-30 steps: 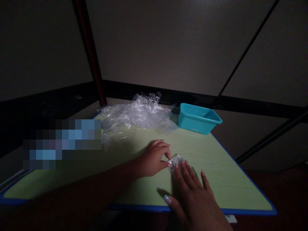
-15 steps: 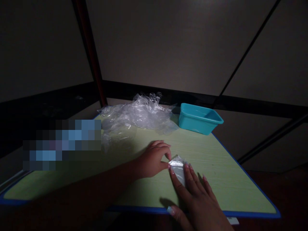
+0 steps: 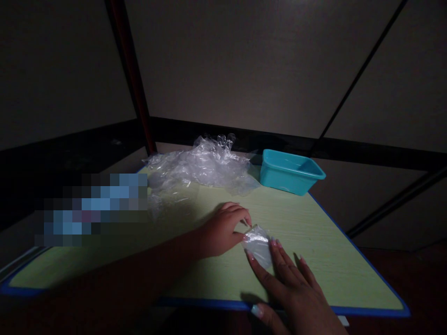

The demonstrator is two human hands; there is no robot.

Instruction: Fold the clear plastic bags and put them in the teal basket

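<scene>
My left hand (image 3: 225, 230) touches one flattened plastic piece (image 3: 258, 246), pinching or not I can't tell; right hand (image 3: 293, 284) spread. Crumpled clear plastic heap (image 3: 206, 163) lies unflattened behind.

Glossy plastic piece (image 3: 259, 250) here, crinkled plastic pile (image 3: 206, 166) (what a shine!), smooth plastic tub (image 3: 283, 180), matt wood-grained tabletop (image 3: 335, 258)!

Clear plastic sheet (image 3: 259, 249) | glossy, creased | flat on tabletop (image 3: 335, 265)

head view | text, labels, brands: none legible | numbers, signs: none legible
</scene>
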